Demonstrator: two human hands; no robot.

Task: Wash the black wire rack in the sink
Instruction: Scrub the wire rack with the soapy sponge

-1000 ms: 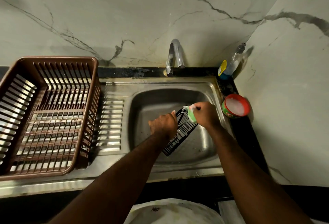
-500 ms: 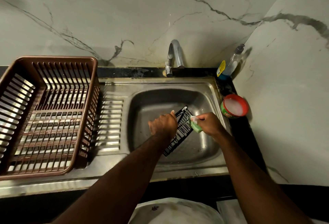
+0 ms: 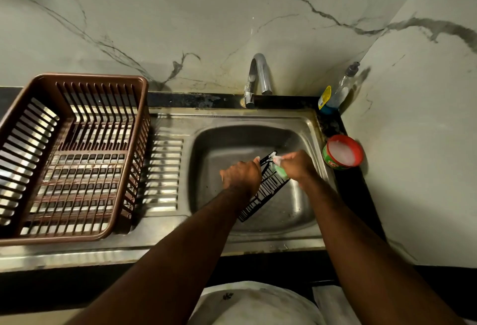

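The left hand (image 3: 241,176) is gripping the black wire rack (image 3: 265,193), tilted in the sink (image 3: 258,118), while the right hand (image 3: 296,166), pinching a soapy green sponge (image 3: 280,172), is sliding back up to its top end, so scrubbing is ongoing.

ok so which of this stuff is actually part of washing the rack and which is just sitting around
In use: black wire rack, held by the left hand; green sponge, in the right hand; sink.
Just sitting: brown dish basket, pump bottle, red-rimmed soap tub, tap.
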